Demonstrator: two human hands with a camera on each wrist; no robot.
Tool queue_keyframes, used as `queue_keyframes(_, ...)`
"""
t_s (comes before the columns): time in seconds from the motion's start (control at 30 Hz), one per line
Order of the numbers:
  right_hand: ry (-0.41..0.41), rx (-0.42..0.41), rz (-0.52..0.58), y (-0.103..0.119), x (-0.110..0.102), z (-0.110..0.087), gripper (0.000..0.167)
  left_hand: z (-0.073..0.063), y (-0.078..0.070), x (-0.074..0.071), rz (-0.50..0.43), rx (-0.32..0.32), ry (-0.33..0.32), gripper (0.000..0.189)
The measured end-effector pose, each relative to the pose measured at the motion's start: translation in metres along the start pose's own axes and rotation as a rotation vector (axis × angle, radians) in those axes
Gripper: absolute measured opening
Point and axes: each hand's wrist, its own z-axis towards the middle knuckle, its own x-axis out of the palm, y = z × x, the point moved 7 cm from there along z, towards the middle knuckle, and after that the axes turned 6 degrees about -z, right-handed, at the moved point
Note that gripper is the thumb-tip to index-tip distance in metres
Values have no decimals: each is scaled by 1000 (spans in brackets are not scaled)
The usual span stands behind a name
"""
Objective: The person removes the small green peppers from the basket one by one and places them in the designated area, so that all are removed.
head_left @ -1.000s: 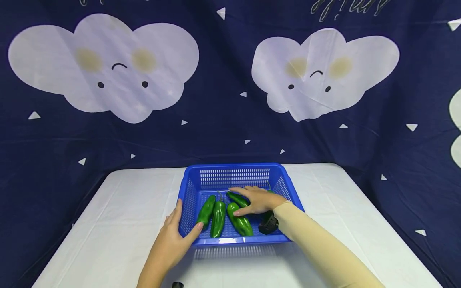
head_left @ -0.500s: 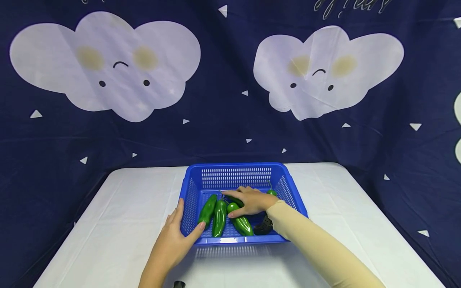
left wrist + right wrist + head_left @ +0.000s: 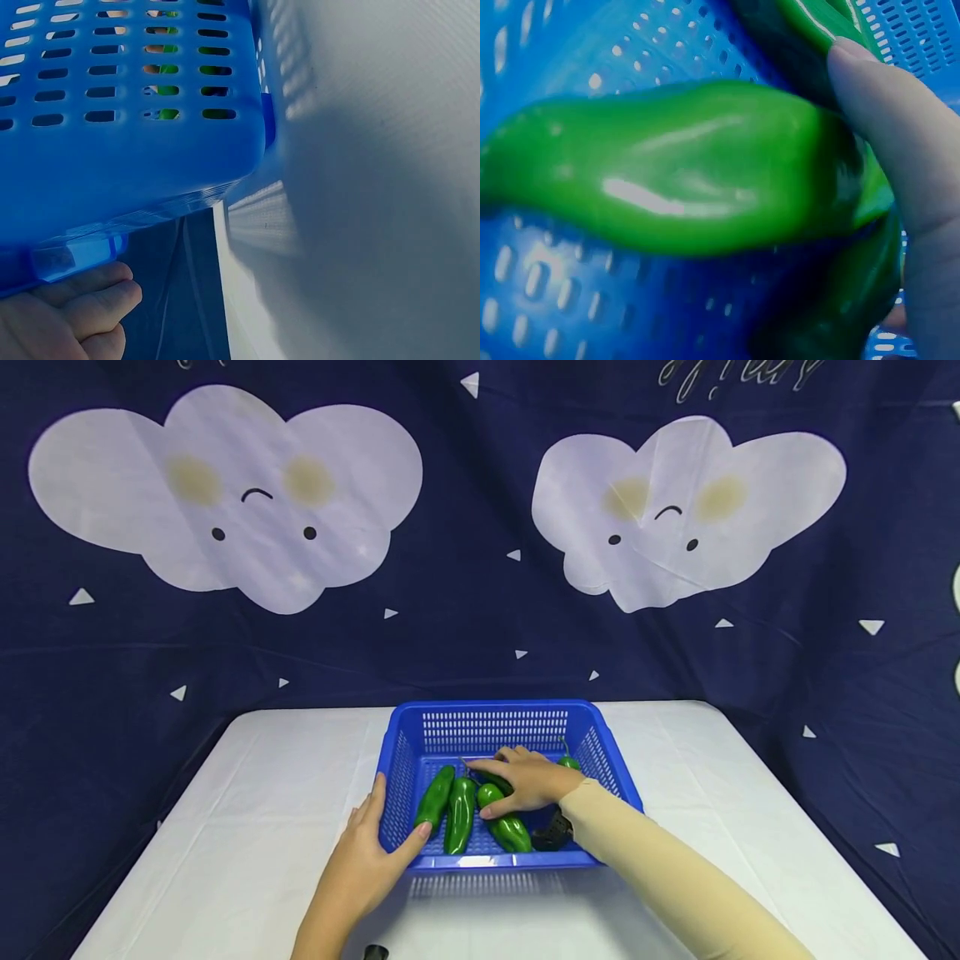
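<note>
Peppers (image 3: 461, 818), green and glossy, lie on the floor of one blue basket (image 3: 510, 861), which sits on one white table (image 3: 247, 827). Nearest of all is one small black object (image 3: 376, 952), cut off by the lower edge; I cannot tell what it is. Next comes the left hand (image 3: 362, 853), astride the basket's near left corner. Its thumb is inside and its fingers are along the outer wall, clamped on the rim between them, probably to keep the basket from sliding. Three peppers lie side by side in the front part, roughly lengthwise. One beige sleeve (image 3: 660, 877) crosses the near right, with one black device (image 3: 553, 832) by the wrist, likely its camera. The right hand (image 3: 528, 777) reaches over the middle peppers, thumb and forefinger straight and well apart, seemingly laid across rather than clamped on any, though its underside is mostly hidden. One fourth pepper (image 3: 497, 781) shows between that thumb and forefinger; a fifth pepper (image 3: 570, 762) lies beyond the wrist, near the right wall. So five show; more could be covered. Farthest back hangs one dark blue cloth (image 3: 465, 660), printed with two nearly whole clouds (image 3: 225, 502).
</note>
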Motion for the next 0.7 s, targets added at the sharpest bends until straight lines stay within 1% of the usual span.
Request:
queue_keyframes(0.13,-12,-15,-40,0,-1,-4,84,0,-1,0,2,5,-2,103)
queue_keyframes(0.27,-29,-40,-63,5,-6,-11,85,0,-2,-1,11,13,-5,105)
queue_keyframes(0.47,-76,-91,-114,10,-10,-13,85,0,-2,-1,20,12,-7,106)
queue_keyframes(0.53,-69,-97,-114,12,-9,-14,84,0,-2,-1,22,10,-7,106)
queue_keyframes(0.7,-15,-71,-92,13,-7,-16,85,0,-2,-1,24,9,-16,105)
